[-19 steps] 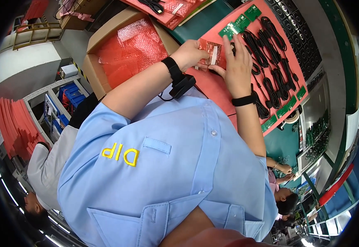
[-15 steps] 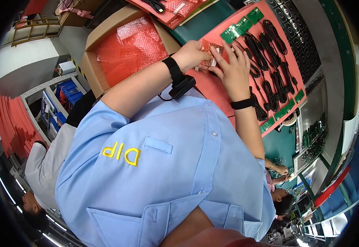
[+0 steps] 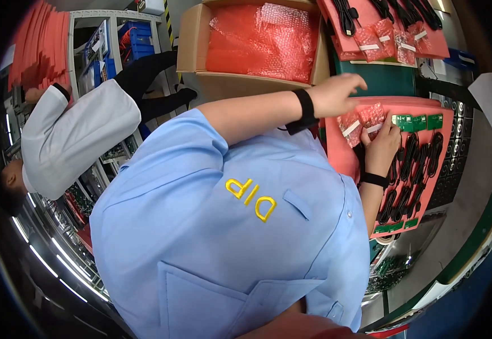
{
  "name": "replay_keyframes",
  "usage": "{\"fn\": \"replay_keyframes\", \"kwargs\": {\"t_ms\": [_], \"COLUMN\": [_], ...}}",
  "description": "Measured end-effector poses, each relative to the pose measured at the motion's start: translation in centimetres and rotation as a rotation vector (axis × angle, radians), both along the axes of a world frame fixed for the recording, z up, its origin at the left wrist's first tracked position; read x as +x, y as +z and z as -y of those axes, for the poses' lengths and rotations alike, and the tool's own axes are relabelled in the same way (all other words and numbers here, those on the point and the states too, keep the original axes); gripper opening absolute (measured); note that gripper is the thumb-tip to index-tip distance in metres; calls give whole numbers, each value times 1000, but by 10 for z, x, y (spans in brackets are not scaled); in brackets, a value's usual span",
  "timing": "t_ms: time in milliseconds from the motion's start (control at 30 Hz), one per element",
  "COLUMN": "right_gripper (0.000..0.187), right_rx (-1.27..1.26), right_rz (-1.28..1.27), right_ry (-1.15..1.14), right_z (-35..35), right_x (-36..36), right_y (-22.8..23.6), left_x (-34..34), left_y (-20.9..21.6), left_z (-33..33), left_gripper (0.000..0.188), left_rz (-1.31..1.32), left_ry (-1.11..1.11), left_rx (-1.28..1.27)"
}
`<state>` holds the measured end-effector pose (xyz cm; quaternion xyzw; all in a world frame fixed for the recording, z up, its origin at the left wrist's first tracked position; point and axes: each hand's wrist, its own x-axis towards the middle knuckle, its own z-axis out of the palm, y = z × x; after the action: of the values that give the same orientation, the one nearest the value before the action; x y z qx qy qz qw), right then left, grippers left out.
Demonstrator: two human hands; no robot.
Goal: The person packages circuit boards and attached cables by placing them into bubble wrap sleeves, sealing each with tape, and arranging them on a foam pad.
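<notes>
My left hand is raised over the near edge of a pink foam sheet, beside the cardboard box. Its fingers are slightly bent and apart, with nothing in them. Lower and to the right, my right hand has thumb and fingers closed about a red bubble-wrap bag with a white strip. Another red bubble-wrap bag lies just left of it on the foam. Small green circuit boards sit along the foam's far edge, and coiled black cables lie in rows below them.
An open cardboard box holds red bubble-wrap bags. Behind, a second pink foam sheet carries bagged packets and black cables. More green boards line the lower foam edge. At left, a person in a white top stands near shelving.
My left hand has let go of the bubble-wrap bag and moved away from it, opening. My right hand stays on the bag. The whole view has shifted, showing more of the far foam sheet.
</notes>
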<state>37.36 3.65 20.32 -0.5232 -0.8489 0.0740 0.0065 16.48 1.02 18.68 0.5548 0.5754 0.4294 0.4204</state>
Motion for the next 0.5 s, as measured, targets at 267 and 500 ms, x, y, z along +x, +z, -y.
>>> {"fn": "replay_keyframes", "kwargs": {"t_ms": [267,500], "right_gripper": [47,38], "right_rx": [75,23], "right_rz": [-119,-34], "right_ry": [-178,-360], "right_z": [-8,-20], "right_x": [14,15], "right_y": [10,3], "left_x": [-174,-161], "left_y": [-160,-224], "left_z": [-1,-5], "left_gripper": [26,35], "left_rz": [-646,-441], "left_ry": [389,575], "left_rx": [-686,-1101]}}
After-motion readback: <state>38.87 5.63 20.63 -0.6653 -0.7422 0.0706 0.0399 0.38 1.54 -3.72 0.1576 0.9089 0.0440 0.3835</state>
